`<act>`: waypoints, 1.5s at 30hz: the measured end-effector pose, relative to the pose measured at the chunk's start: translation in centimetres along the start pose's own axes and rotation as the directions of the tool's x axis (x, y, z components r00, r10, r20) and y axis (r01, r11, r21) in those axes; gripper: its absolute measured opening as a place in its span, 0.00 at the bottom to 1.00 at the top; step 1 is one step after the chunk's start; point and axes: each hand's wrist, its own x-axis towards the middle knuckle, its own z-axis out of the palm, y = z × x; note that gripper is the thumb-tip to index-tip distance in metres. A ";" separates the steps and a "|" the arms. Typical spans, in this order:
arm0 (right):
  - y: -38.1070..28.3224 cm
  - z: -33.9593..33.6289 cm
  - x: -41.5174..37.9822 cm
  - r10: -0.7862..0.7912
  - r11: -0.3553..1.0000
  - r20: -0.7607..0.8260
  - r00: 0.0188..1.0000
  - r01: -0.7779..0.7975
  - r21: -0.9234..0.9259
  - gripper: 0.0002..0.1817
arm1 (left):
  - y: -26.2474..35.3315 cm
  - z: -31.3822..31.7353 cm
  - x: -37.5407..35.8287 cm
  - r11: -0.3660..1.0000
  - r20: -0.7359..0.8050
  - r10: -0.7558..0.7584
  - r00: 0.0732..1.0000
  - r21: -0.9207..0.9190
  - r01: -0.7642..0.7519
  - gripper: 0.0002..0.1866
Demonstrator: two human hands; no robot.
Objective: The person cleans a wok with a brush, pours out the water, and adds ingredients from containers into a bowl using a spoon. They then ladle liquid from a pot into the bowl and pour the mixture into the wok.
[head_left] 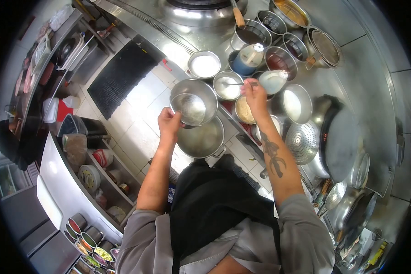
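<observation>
My left hand (170,122) pinches the rim of a round steel bowl (181,95), tilted so its inside shows. Beneath it stands a larger steel pot (199,145) with a side handle. My right hand (255,95) is closed on the handle of a spoon (236,84). The spoon's head reaches into a small steel container (216,92) of white powder or grains. Beside that is another container (190,65) of something white. Under my right wrist sits a container of tan powder (245,112).
A squeeze bottle (249,59) and a second bottle (274,82) stand among several sauce pots (282,61). On the right are a perforated ladle (302,140) and a wok (345,137). Shelves (106,176) and small containers of chopped food (89,239) lie at left.
</observation>
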 end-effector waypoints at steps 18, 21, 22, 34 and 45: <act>-4.5 -3.5 -2.0 0.269 0.846 -0.050 0.962 -0.211 0.490 0.13 | -0.4 -0.4 1.0 1.000 0.009 -0.011 1.000 -0.010 0.011 0.11; -7.7 -2.0 -1.2 0.192 0.929 -0.077 0.978 -0.156 0.335 0.13 | -0.4 -0.5 1.1 1.000 0.013 -0.002 1.000 -0.019 0.002 0.11; -7.7 -1.5 -0.7 0.121 0.957 -0.083 0.989 -0.094 0.274 0.14 | -0.4 -0.5 1.2 1.000 0.004 -0.015 1.000 -0.022 0.015 0.11; -3.1 5.8 6.0 -0.132 0.991 -0.006 0.991 0.132 -0.004 0.13 | 0.8 -2.5 2.3 0.997 -0.062 0.035 0.997 -0.069 -0.040 0.11; -5.7 3.8 5.0 0.189 0.932 -0.041 0.981 -0.166 0.323 0.14 | 2.0 -2.7 3.7 0.999 -0.096 0.034 0.995 -0.030 -0.037 0.10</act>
